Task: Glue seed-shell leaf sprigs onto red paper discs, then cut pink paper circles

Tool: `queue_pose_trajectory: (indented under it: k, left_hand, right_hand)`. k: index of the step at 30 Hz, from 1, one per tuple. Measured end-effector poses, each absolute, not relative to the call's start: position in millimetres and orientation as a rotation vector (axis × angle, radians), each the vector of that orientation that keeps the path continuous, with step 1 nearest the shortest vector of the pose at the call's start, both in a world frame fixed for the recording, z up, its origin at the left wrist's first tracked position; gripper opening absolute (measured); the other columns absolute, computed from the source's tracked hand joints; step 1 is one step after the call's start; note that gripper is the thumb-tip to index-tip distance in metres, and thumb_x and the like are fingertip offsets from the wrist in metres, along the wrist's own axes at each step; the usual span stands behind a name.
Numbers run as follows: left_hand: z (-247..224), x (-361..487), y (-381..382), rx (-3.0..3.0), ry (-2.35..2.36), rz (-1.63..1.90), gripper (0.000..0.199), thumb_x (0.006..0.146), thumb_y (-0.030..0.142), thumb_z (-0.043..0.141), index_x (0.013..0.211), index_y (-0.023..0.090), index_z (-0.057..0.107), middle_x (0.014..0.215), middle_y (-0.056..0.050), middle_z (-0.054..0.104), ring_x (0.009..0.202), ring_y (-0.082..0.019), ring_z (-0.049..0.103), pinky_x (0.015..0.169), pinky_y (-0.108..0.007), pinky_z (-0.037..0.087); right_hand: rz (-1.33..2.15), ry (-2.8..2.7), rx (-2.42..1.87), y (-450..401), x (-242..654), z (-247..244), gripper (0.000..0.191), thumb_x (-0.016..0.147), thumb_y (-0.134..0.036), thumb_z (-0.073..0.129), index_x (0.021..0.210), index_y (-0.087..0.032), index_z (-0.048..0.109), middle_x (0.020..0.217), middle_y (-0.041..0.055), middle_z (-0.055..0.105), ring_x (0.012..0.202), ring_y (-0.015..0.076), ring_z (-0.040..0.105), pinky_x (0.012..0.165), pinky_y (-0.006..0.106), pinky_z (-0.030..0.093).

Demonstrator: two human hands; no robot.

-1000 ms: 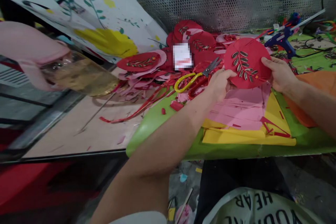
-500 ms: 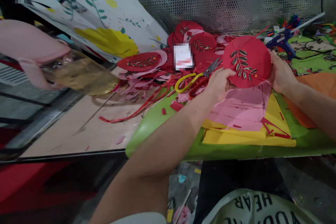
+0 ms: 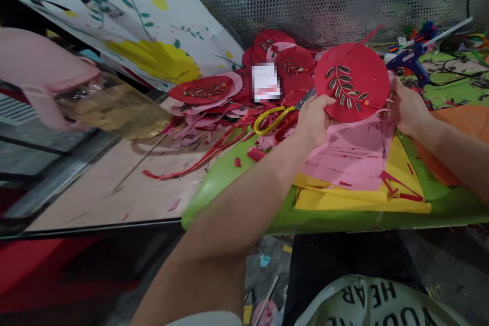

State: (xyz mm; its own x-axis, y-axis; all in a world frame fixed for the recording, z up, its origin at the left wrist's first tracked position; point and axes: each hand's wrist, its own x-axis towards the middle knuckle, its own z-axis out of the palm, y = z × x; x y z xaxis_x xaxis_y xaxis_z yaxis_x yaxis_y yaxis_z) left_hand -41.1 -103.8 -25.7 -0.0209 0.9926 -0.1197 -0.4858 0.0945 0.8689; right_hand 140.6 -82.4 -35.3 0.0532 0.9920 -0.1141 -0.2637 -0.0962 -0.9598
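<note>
A round red disc (image 3: pixel 367 69) with a leafy sprig of dark, pale-edged pieces on its face is raised above pink sheets (image 3: pixel 347 155). My left hand (image 3: pixel 315 117) grips its lower left edge, thumb on the front. At the right edge is my right hand (image 3: pixel 407 107), its fingers curled and partly hidden; thin pale strips stick out by them. Whether these fingers grip the disc cannot be made out. Scissors with yellow and red handles (image 3: pixel 273 121) lie left of my left hand, their blades partly covered by it.
Similar red discs (image 3: pixel 206 89) are piled on the left and behind. A blue glue gun (image 3: pixel 412 63) stands at the right. Yellow sheets (image 3: pixel 344 199) lie near the front edge, orange material (image 3: pixel 458 122) further right. A pink bag (image 3: pixel 46 58) is at the far left.
The red disc has moved left and slightly up, together with my left hand. My right hand stays about where it was, and more of its fingers and the pale strips now show.
</note>
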Motion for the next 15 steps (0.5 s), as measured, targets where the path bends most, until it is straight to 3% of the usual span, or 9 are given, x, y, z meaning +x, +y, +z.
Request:
queue_pose_trajectory:
  k: [9,15]
  left_hand:
    - [-25.0,-41.5,-103.4,0.746,0.952,1.377,0.011,0.072,0.008,0.048,0.076,0.016,0.055,0.078,-0.007,0.068,0.096,-0.026,0.068,0.084,-0.044,0.056]
    - [-25.6,-42.4,-103.2,0.733,0.971,1.385,0.012,0.071,0.007,0.050,0.072,0.017,0.057,0.075,-0.006,0.069,0.097,-0.027,0.068,0.082,-0.044,0.056]
  right_hand:
    - [1.170,-1.047,-1.155,-82.5,139.0,-38.4,0.016,0.088,-0.036,0.058,0.081,-0.022,0.059,0.082,0.0005,0.064,0.068,0.0099,0.053,0.055,0.023,0.040]
    - [1.111,-1.148,-1.149,-76.3,140.0,-45.5,0.030,0.087,-0.055,0.054,0.077,-0.027,0.060,0.081,0.0002,0.067,0.072,0.0122,0.061,0.057,0.026,0.044]
